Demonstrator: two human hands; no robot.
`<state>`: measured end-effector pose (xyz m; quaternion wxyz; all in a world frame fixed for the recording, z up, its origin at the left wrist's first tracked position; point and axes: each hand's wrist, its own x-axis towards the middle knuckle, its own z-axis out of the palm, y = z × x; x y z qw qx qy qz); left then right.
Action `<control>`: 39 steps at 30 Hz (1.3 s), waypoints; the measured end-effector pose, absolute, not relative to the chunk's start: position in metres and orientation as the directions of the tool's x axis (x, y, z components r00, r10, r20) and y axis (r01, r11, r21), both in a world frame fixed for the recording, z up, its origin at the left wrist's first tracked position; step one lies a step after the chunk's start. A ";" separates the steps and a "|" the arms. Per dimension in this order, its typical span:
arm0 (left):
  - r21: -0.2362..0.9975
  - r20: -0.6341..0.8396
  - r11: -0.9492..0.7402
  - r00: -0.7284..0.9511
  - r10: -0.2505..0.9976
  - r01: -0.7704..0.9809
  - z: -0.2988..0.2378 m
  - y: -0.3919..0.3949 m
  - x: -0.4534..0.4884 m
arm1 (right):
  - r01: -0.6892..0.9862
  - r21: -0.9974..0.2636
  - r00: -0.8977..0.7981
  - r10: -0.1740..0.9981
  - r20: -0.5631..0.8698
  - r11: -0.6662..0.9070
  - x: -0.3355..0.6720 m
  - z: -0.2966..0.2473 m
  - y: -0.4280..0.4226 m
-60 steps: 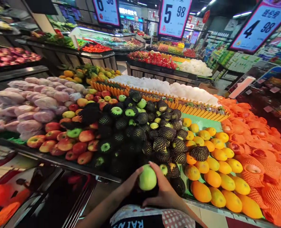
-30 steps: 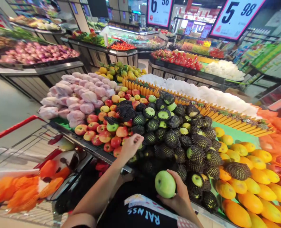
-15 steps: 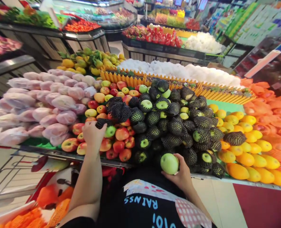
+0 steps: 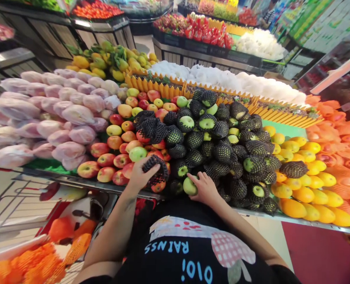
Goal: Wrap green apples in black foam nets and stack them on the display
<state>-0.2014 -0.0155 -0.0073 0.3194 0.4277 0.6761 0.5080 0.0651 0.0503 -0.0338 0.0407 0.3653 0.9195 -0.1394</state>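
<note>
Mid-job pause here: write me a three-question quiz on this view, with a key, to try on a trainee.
1. Which fruit is the right hand gripping?
2. True or false: the left hand holds nothing.
3. Fill in the blank: in the wearer's view, the oranges lie to the ____ of the black-netted fruit.

Key
1. A green apple, with no net around it.
2. False; the left hand holds a black foam net.
3. right
</note>
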 end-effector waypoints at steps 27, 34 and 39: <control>0.911 -0.267 0.336 0.277 0.923 -0.241 -0.037 -0.053 -0.095 | -0.100 -0.854 -0.613 0.707 -0.352 -0.511 0.122 -0.030 0.012; 0.844 -0.382 0.381 0.077 0.921 -0.379 -0.052 -0.053 -0.093 | 0.007 -0.851 -0.598 0.680 -0.424 -0.525 0.126 -0.042 0.013; 0.902 -0.432 0.423 -0.246 0.868 -0.089 -0.073 -0.033 -0.095 | 0.112 -0.943 -0.393 0.858 -0.330 -0.312 0.103 -0.069 0.036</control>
